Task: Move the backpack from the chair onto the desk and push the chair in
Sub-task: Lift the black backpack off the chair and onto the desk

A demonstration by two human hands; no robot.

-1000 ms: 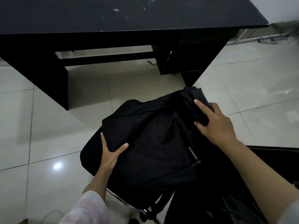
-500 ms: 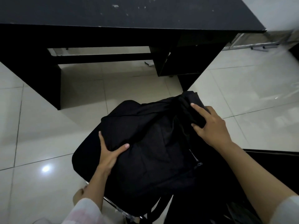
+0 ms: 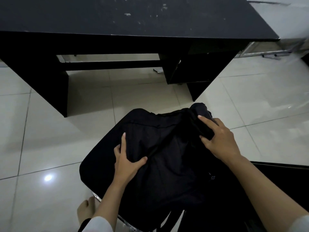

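Backpack point(image 3: 167, 153), black soft fabric, lies flat on the seat of the black chair point(image 3: 93, 166) w/ chrome frame, which stands out on the pale tiled floor point(image 3: 41, 131), apart from the black counter point(image 3: 133, 17). Counter top looks bare, w/ scuffs in the finish.

Left hand point(image 3: 125, 163) is closed on the near-left part of the bag: thumb pressed over a crease in the front panel, fingers round the side edge. Right hand point(image 3: 220, 141) is clamped on a bunched fold at the bag's top-right end, fingers curled over it, prob. around the top handle area, tho black on black makes that hard to tell.

Handling, as a guess: fabric creases and folds under both hands, so it's limp, not stiff; it'll sag in the middle if lifted by the ends only. Looks fairly flat, so prob. light or near empty, but contents aren't visible. Cloth isn't slippery; nothing fragile shows. Straps point(image 3: 168, 220) dangle below the seat edge and could snag the frame on the way up. Best hold: top handle w/ one hand, other hand under the base or side.
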